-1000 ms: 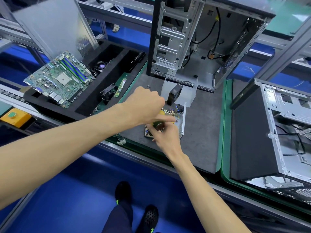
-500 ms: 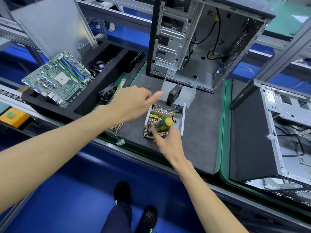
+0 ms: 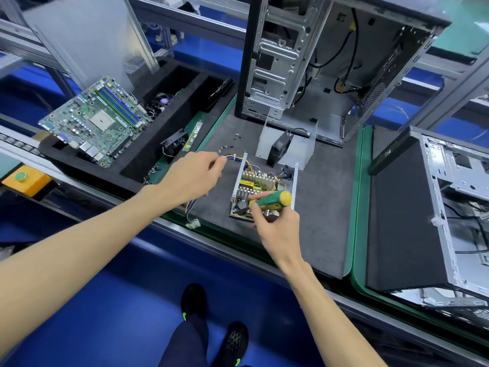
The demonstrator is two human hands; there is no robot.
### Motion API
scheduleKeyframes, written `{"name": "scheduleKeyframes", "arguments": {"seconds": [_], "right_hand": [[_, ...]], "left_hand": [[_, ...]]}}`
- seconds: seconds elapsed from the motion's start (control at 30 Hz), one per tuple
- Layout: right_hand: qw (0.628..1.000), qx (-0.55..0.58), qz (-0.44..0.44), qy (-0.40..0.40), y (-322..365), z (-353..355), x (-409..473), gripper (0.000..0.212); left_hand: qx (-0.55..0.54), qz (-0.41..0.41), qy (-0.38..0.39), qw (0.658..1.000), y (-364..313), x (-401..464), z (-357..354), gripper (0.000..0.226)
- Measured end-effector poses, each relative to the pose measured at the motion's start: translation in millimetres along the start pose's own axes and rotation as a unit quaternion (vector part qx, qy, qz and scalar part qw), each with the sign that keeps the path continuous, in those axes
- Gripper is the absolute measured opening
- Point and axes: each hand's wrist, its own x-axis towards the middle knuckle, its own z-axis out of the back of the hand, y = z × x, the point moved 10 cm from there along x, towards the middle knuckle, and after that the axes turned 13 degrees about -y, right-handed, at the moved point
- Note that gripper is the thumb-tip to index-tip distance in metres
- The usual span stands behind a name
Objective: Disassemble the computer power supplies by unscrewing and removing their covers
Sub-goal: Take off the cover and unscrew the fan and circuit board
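An open power supply (image 3: 260, 181) lies on the grey mat (image 3: 325, 207), its circuit board and heatsinks bare. Its removed cover (image 3: 304, 147), with a black fan (image 3: 281, 145) on it, stands just behind. My right hand (image 3: 277, 226) grips a green and yellow screwdriver (image 3: 272, 201) over the supply's near end. My left hand (image 3: 195, 176) is left of the supply, its curled fingertips at the wire bundle (image 3: 232, 157). Whether they hold anything is hidden. Several loose screws (image 3: 226, 147) lie just beyond that hand.
A black foam tray (image 3: 148, 154) at left holds a motherboard (image 3: 98, 123), a small fan (image 3: 174, 143) and a memory stick (image 3: 193, 136). An open computer case (image 3: 277, 62) stands behind the mat, another case (image 3: 423, 207) at right. A white connector (image 3: 193, 223) hangs at the table edge.
My left hand has left the top of the power supply and moved left to the wire bundle. The right hand has stayed at the supply's near end, and the screwdriver now shows in it.
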Motion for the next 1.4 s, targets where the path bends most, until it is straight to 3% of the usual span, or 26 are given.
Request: {"name": "scheduleKeyframes", "arguments": {"seconds": [0.17, 0.3, 0.4, 0.47, 0.53, 0.63, 0.7, 0.8, 0.9, 1.03, 1.17, 1.33, 1.4], "right_hand": [[0.993, 0.087, -0.026, -0.079, 17.4, 30.0, 15.2, 0.008], [0.976, 0.173, -0.021, -0.133, 47.1, 46.1, 41.9, 0.003], [0.973, 0.201, -0.007, -0.111, 67.2, 30.8, 58.9, 0.008], [0.974, 0.204, -0.017, -0.097, 70.9, 17.4, 69.7, 0.013], [0.971, 0.205, -0.049, -0.109, 64.7, 9.1, 81.7, 0.017], [0.962, 0.218, -0.079, -0.142, 51.4, 7.1, 98.8, 0.009], [0.957, 0.206, -0.098, -0.18, 37.9, 11.4, 108.5, 0.022], [0.959, 0.173, -0.128, -0.185, 18.3, 7.6, 120.2, 0.005], [0.972, 0.096, -0.137, -0.164, 0.5, -1.7, 128.8, 0.021], [0.979, 0.029, -0.128, -0.154, -9.9, -6.3, 135.2, 0.007], [0.973, 0.031, -0.137, -0.184, -21.6, 6.4, 139.3, 0.006], [0.964, 0.091, -0.12, -0.219, -24.5, 36.9, 141.0, 0.006], [0.951, 0.107, -0.118, -0.265, -29.7, 53.2, 137.2, 0.021]], "left_hand": [[-0.147, 0.105, -0.006, 0.984, 21.8, 8.5, -14.5, 0.033], [-0.261, 0.163, 0.052, 0.95, 2.8, 15.6, -32.0, 0.036], [-0.25, 0.075, 0.093, 0.961, -40.4, 17.9, -37.8, 0.052], [-0.159, -0.019, 0.063, 0.985, -58.4, 18.5, -33.7, 0.061], [-0.095, -0.052, 0.023, 0.994, -58.5, 27.1, -27.8, 0.063], [-0.054, -0.029, -0.006, 0.998, -28.4, 65.4, -27.4, 0.062], [0.01, -0.022, 0.029, 0.999, 0.6, 95.5, -42.3, 0.048], [0.059, 0.034, 0.111, 0.991, 48.7, 127.8, -80.2, 0.025], [0.036, 0.007, 0.167, 0.985, 58.2, 141.7, -114.6, 0.026], [0.005, -0.075, 0.157, 0.985, 58.5, 148.3, -132.3, 0.039], [-0.015, -0.147, 0.148, 0.978, 55.2, 142.3, -132.5, 0.026], [-0.108, -0.111, 0.096, 0.983, 18.5, 148.1, -95.4, 0.017], [-0.113, -0.165, 0.082, 0.976, -25.4, 137.7, -79.9, 0.015]]}}
